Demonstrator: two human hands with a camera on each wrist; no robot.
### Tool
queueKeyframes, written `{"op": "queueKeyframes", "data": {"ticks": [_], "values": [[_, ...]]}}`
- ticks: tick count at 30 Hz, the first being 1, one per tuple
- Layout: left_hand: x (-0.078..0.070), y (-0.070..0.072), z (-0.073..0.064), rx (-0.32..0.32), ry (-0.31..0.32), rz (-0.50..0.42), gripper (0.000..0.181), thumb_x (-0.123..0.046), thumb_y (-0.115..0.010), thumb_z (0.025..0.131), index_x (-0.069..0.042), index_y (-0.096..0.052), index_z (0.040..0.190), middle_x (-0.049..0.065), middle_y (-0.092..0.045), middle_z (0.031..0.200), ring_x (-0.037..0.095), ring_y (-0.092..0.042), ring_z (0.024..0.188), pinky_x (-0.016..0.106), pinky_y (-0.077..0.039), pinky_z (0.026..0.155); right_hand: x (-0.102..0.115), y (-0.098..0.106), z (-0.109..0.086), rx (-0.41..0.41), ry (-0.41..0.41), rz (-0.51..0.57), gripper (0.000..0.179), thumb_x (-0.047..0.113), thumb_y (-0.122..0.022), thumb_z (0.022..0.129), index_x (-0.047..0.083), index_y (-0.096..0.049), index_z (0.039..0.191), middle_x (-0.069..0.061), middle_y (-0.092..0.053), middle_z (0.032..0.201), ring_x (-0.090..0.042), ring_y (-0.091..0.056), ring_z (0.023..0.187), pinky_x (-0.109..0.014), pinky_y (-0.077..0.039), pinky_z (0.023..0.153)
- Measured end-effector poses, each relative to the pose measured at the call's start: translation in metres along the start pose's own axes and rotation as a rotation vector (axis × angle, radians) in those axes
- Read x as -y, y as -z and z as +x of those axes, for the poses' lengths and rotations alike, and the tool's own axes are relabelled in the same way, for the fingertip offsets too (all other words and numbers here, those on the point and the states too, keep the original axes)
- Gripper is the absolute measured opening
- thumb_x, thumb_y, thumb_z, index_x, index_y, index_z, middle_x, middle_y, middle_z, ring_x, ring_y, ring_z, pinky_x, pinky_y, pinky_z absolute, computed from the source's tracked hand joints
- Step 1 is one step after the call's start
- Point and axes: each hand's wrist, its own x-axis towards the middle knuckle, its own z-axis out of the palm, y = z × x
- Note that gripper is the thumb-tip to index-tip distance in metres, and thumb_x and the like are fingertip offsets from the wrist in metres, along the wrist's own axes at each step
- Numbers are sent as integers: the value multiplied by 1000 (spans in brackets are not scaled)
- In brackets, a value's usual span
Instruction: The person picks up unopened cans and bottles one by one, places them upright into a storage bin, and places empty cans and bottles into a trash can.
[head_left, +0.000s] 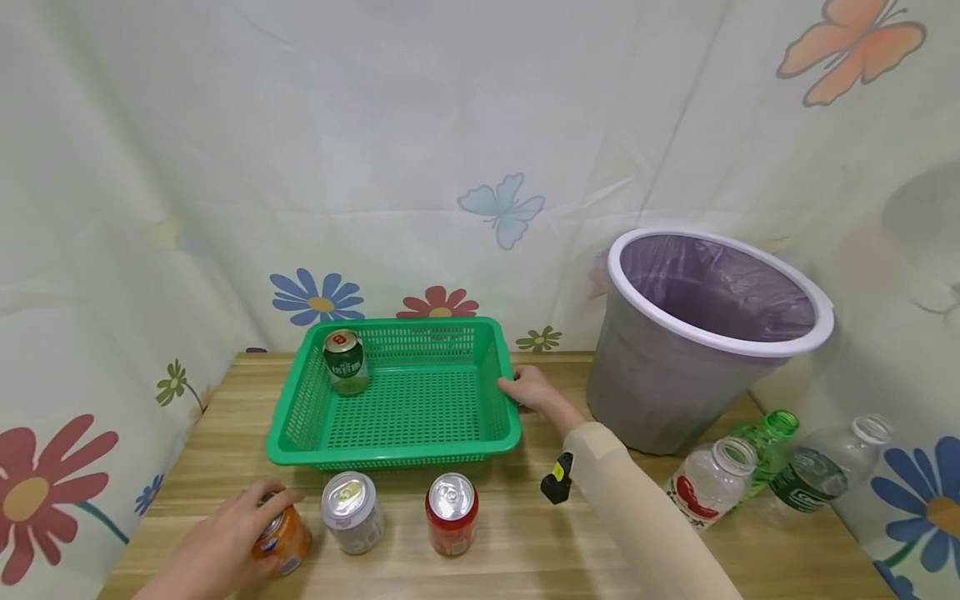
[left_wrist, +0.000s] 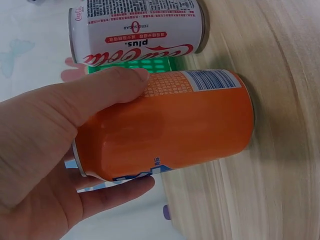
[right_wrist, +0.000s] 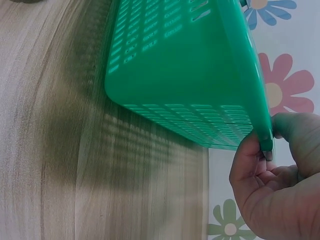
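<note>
My left hand (head_left: 236,533) grips an orange soda can (left_wrist: 170,125), thumb along one side and fingers on the other, at the table's front left. My right hand (right_wrist: 280,185) pinches the rim of a green plastic basket (right_wrist: 190,65) between thumb and fingers, at its right side in the head view. Inside that basket, at the left, a green and silver can (head_left: 346,362) stands upright. In front of the basket stand a white Coca-Cola can (head_left: 352,511) and a red can (head_left: 452,514), the white one right beside the orange can.
A grey trash bin (head_left: 652,375) with a purple liner stands at the back right. Before it are several empty plastic bottles, among them a red-labelled one (head_left: 705,487) and a green one (head_left: 772,446). A flower-printed curtain (head_left: 420,167) backs the wooden table (head_left: 525,533).
</note>
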Motion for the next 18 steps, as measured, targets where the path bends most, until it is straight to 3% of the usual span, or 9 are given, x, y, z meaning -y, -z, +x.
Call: {"op": "queueKeyframes", "data": {"ticks": [18], "values": [[2,0,3,38,-25,8,56,-26,-85,60,-24,-58,109,2,-50,105,20,-51,85,38,-53,67,0,-2,-1,-8,-24,44,26,15,-49,90,-5,-55,106,-12,-60,90,-14,-61,68,-30,-54,61]]}}
